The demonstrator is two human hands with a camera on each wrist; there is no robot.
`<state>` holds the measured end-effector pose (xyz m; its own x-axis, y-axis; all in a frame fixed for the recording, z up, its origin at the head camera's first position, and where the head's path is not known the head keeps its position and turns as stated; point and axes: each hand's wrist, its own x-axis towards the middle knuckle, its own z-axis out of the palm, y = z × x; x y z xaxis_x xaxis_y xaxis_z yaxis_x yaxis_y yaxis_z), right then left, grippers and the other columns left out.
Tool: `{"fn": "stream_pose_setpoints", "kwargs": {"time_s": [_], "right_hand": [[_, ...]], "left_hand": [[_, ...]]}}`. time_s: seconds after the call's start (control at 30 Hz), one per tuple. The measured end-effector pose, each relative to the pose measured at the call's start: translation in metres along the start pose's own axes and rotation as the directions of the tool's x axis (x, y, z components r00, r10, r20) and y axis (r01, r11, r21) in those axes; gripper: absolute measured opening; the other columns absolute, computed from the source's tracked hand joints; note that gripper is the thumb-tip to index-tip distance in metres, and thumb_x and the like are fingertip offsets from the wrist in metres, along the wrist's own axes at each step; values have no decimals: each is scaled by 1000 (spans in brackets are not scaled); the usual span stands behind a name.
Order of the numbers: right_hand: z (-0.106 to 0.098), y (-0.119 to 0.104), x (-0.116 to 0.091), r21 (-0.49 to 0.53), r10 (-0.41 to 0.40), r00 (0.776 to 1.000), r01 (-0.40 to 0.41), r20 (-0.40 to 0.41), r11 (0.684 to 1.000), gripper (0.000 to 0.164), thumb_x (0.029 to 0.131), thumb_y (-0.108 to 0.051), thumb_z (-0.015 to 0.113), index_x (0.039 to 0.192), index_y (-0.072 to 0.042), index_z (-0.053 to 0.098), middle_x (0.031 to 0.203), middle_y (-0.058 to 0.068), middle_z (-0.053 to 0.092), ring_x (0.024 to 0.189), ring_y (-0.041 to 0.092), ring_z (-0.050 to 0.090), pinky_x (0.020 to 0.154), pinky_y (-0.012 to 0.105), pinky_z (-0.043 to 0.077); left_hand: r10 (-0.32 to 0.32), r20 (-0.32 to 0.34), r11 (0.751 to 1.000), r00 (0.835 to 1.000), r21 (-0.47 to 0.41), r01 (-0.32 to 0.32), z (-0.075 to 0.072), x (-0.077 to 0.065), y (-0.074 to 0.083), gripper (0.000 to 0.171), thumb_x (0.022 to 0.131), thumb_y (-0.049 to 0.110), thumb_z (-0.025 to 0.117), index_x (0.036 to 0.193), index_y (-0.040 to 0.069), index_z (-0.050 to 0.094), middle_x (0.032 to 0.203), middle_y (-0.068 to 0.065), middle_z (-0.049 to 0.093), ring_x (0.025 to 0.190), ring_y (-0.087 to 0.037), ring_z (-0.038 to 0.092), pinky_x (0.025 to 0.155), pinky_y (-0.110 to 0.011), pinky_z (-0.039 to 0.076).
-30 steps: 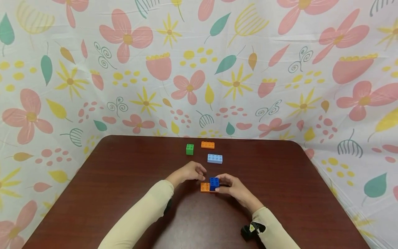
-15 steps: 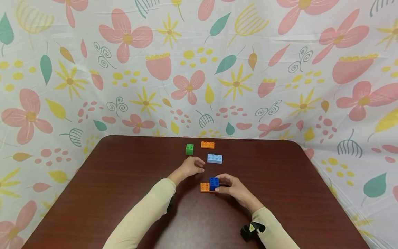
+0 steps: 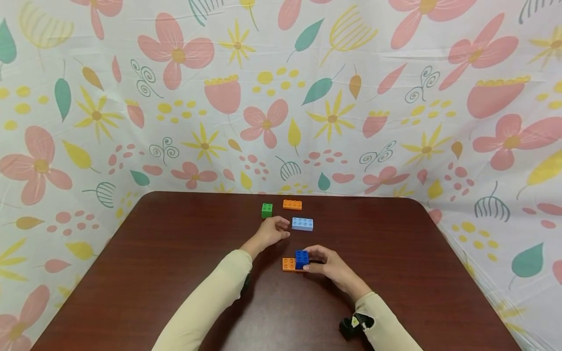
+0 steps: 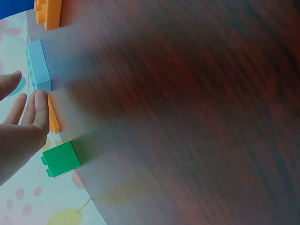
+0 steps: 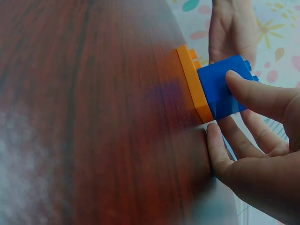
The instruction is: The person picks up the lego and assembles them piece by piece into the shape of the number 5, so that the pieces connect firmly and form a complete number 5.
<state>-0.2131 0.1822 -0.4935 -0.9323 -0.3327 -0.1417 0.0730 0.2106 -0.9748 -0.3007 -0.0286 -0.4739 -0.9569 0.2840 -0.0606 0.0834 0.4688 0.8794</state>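
Note:
My right hand (image 3: 331,267) pinches a dark blue toy brick (image 3: 302,260) between thumb and fingers. That brick sits on the right half of a flat orange brick (image 3: 288,264), whose left studs stay bare. The right wrist view shows the thumb across the blue brick (image 5: 218,91) and one fingertip by the end of the orange brick (image 5: 191,84). My left hand (image 3: 270,232) reaches over the table, fingers loosely extended and holding nothing. Its fingertips are just left of a light blue brick (image 3: 302,224); in the left wrist view they overlap that brick's (image 4: 40,68) near end.
Behind the left hand stands a small green brick (image 3: 267,210). Another flat orange brick (image 3: 292,204) lies near the far edge of the dark wooden table (image 3: 373,234). A flower-patterned cloth (image 3: 281,97) hangs close behind that edge.
My left hand has moved away from the blue and orange bricks, forward to beside the light blue brick. The right hand has kept its hold on the blue brick in the same place.

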Motion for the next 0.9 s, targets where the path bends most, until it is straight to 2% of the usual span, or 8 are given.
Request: {"fn": "stream_pose_setpoints", "kwargs": {"time_s": [0.33, 0.53, 0.9], "right_hand": [[-2, 0, -1, 2, 2, 1000, -2, 6, 1000, 42, 86, -14, 73, 124, -3, 57, 120, 13, 59, 114, 29, 52, 90, 38, 50], [-1, 1, -1, 7, 3, 1000, -3, 14, 1000, 43, 86, -14, 73, 125, -3, 57, 121, 12, 59, 115, 29, 52, 90, 38, 51], [-1, 2, 0, 6, 4, 1000, -4, 3, 1000, 42, 86, -15, 73, 123, -4, 58, 119, 11, 59, 114, 28, 52, 91, 38, 50]], "left_hand": [[44, -36, 999, 998, -6, -45, 6, 14, 1, 31, 88, 4, 68, 119, 1, 62, 112, -13, 63, 99, -27, 60, 81, -35, 54], [53, -35, 999, 998, -2, -53, 8, 22, 6, 36, 89, 2, 66, 124, -1, 58, 118, -16, 61, 102, -29, 59, 83, -36, 53], [21, -51, 999, 998, 33, -19, 13, 34, 8, 38, 88, 4, 68, 125, 2, 60, 120, -14, 60, 100, -27, 59, 84, -37, 53]]}}
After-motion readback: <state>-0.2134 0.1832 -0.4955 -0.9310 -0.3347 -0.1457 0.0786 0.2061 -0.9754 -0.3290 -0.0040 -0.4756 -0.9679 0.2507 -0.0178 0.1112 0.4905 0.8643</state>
